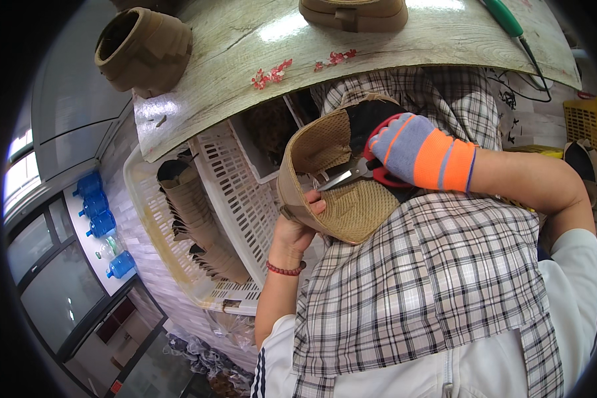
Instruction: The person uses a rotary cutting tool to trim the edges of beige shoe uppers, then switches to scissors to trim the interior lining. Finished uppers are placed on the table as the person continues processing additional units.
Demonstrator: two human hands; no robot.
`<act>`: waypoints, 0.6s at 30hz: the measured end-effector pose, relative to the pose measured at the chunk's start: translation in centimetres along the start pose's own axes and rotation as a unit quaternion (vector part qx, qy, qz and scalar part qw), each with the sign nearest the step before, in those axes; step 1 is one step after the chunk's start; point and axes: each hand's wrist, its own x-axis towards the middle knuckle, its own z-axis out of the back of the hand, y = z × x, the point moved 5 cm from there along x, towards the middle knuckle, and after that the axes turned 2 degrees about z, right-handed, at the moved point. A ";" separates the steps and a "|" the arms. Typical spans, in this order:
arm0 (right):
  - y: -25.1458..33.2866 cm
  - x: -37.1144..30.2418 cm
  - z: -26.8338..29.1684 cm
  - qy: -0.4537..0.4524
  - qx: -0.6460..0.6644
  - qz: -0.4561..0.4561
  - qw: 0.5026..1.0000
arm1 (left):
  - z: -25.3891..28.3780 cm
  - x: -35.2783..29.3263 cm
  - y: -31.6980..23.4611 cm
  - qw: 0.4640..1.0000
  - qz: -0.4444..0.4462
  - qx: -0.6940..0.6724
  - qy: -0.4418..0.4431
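Note:
Over my plaid-covered lap sits a tan boot upper (361, 211), its mesh lining facing up and a black section at the far side. My left hand (300, 222), bare with a red bead bracelet at the wrist, grips the upper's near-left edge; its thumb lies inside the rim. Red-handled scissors (346, 177) are held in my right hand (419, 151), which wears a grey and orange glove. Their blades reach into the upper toward the left thumb, close to some loose thread ends (317, 179). The glove covers part of the handles.
A wood-grain table (225, 86) ahead bears two more tan uppers (154, 56), red scraps (270, 74) and a green-handled corded tool (504, 16). Left of my lap, a white plastic basket (229, 182) holds stacked uppers (191, 205). A yellow crate (587, 125) stands at far right.

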 end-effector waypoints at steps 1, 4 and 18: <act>-0.3 -0.2 0.1 0.032 0.014 -0.015 0.999 | -0.4 0.0 0.0 1.000 0.002 0.006 0.002; -3.3 -2.1 0.5 0.021 0.088 -0.068 0.994 | -1.0 -0.4 -0.3 0.999 -0.005 0.034 0.010; -3.9 -2.9 -1.1 0.055 0.148 -0.006 0.987 | -1.5 -0.3 -0.4 0.996 -0.035 0.078 0.019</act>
